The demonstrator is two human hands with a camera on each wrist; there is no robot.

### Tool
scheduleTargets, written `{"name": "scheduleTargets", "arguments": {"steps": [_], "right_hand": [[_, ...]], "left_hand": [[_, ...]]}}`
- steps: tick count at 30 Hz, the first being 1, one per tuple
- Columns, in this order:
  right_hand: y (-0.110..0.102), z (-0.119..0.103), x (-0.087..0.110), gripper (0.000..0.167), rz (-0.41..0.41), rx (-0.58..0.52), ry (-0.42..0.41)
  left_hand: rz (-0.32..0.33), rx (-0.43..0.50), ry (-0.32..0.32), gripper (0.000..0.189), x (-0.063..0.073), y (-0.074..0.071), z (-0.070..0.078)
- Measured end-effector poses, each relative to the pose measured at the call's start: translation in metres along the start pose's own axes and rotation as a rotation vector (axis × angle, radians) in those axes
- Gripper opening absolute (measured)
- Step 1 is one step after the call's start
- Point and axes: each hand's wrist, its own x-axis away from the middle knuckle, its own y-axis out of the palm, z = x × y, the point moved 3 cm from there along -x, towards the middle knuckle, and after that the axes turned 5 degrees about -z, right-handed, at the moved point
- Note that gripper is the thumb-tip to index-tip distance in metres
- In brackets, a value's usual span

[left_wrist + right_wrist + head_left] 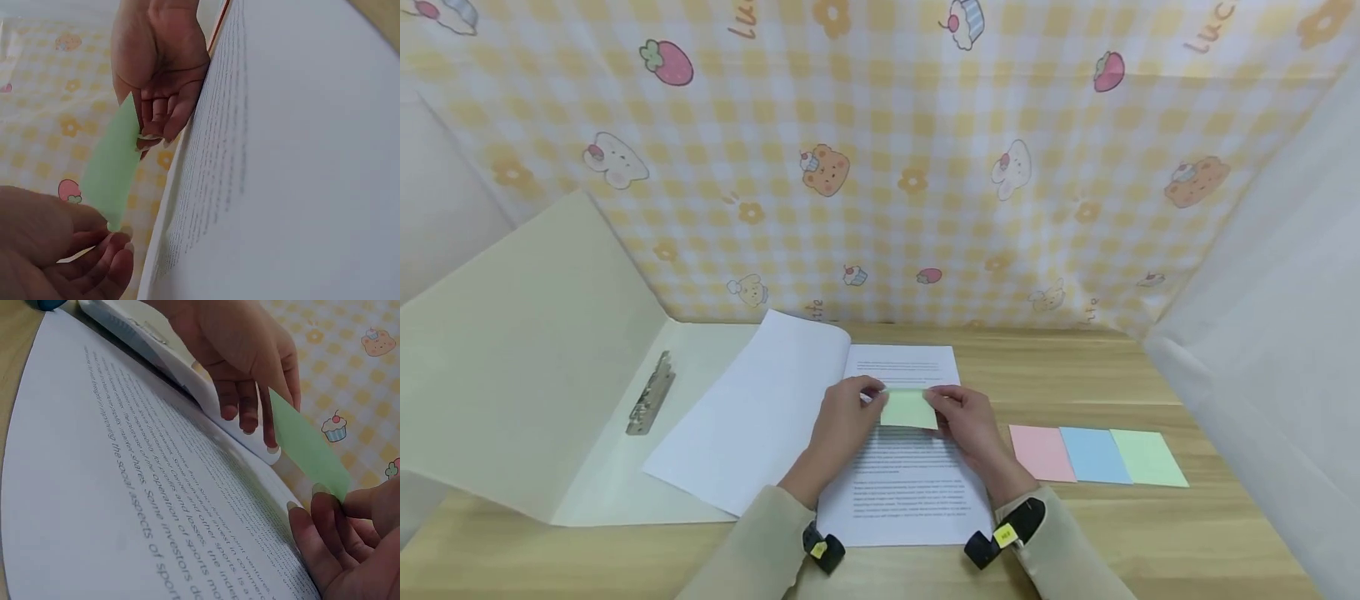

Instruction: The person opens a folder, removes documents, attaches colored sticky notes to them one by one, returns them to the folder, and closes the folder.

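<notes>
A green sticky note (908, 409) is stretched between both hands above a printed page (910, 500). My left hand (844, 419) pinches its left top corner between thumb and fingers. At the opposite corner my right hand (972, 425) pinches the note the same way. In the left wrist view the note (111, 165) is seen nearly edge-on, raised off the paper. The right wrist view shows the note (309, 450) and lines of print on the page (125, 487) beneath. A turned-back white sheet (752, 408) curls up left of the page.
An open folder (700, 342) with a metal clip (652, 396) lies at the left, its cover (527, 350) tilted up. Pink (1042, 454), blue (1095, 456) and green (1148, 458) notes lie in a row on the wooden table (1210, 533). A patterned cloth (880, 217) hangs behind.
</notes>
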Motion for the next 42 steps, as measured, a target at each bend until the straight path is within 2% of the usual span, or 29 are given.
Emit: {"name": "scheduleTargets", "arguments": {"steps": [4,11,18,22,31,42], "right_hand": [[0.000,-0.002,0.001,0.030,0.011,0.045,-0.018],[0.002,-0.008,0.001,0.023,0.008,0.219,-0.074],[0.006,-0.010,0.000,0.015,0.032,0.441,-0.206],[0.007,-0.010,0.000,0.012,0.066,0.547,-0.273],[0.007,-0.010,0.000,0.011,0.091,0.579,-0.305],[0.010,-0.010,0.000,0.009,0.104,0.631,-0.345]], "left_hand": [[0.011,0.026,-0.003,0.010,-0.004,0.000,-0.002],[0.001,-0.042,-0.053,0.010,-0.006,0.000,-0.006],[-0.024,-0.070,-0.070,0.009,-0.008,0.003,-0.011],[-0.032,-0.085,-0.057,0.008,-0.009,0.006,-0.013],[-0.017,-0.128,-0.048,0.007,-0.008,0.011,-0.014],[0.007,-0.165,-0.075,0.005,-0.007,0.012,-0.010]]}}
